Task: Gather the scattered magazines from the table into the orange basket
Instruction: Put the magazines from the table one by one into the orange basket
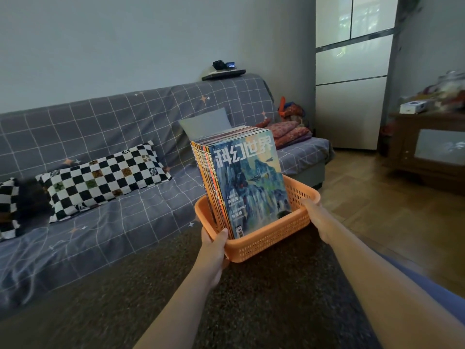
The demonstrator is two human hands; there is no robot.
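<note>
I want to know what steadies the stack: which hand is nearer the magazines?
Left. The left hand grips the basket corner beside the magazines; the right hand holds the far side.

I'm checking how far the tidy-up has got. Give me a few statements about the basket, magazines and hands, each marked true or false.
1. The magazines stand upright in the orange basket. True.
2. Only the left hand holds the basket. False: the right hand grips the opposite side too.
3. The magazines lie flat on the sofa. False: they are in the basket.
4. A checkered pillow lies on the sofa. True.
</note>
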